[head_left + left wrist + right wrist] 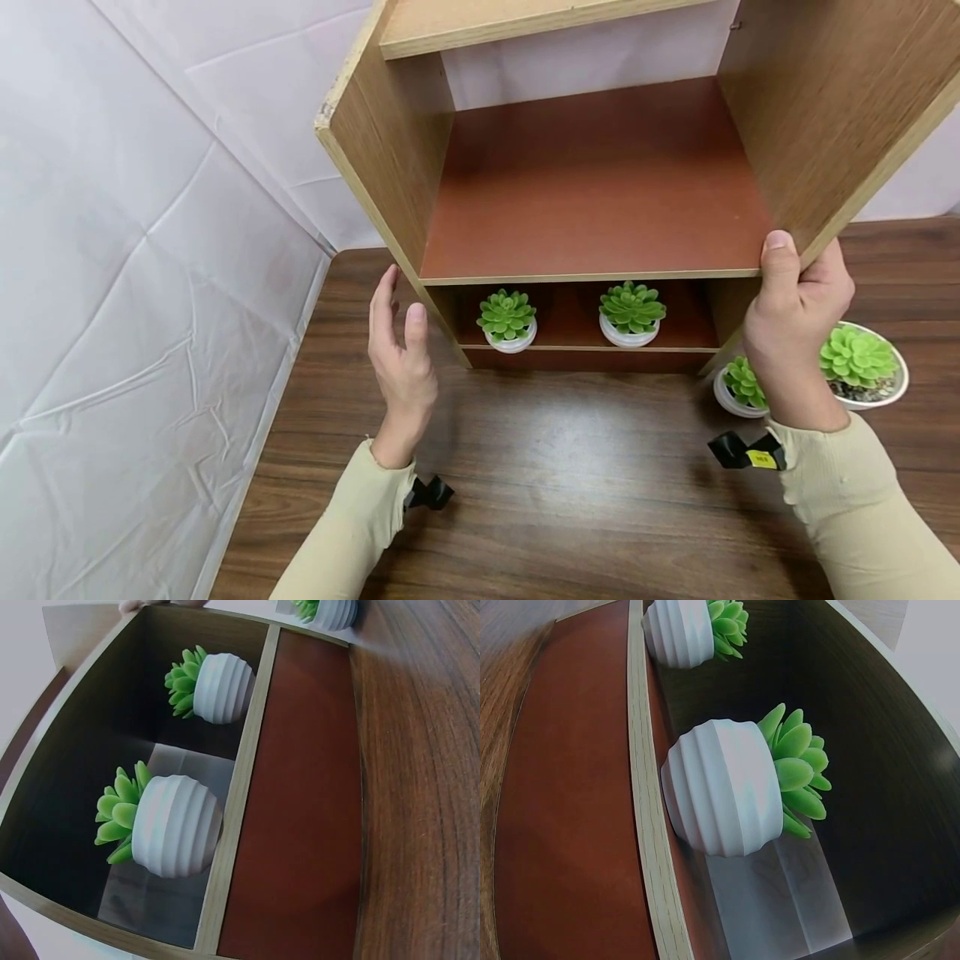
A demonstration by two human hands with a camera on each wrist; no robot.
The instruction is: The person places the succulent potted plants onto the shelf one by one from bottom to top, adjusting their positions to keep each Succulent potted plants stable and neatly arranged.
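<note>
A wooden shelf unit [600, 183] with reddish-brown boards stands upright on the table. My right hand [795, 325] grips the front edge of its right side panel, thumb on the inner face and fingers around the outside. Beside the left side panel is my left hand [401, 367], fingers straight, fingertips right at the panel's edge. Two green succulents in ribbed white pots sit in the low compartment: the left potted succulent [507, 321], closest in the left wrist view, and the right potted succulent [632, 315], closest in the right wrist view.
A small potted succulent [738, 390] stands on the table [570, 500] by the unit's right front corner, partly behind my right wrist. Further right is a succulent in a wide white bowl [892, 392]. White sheeting [150, 250] covers the wall at left.
</note>
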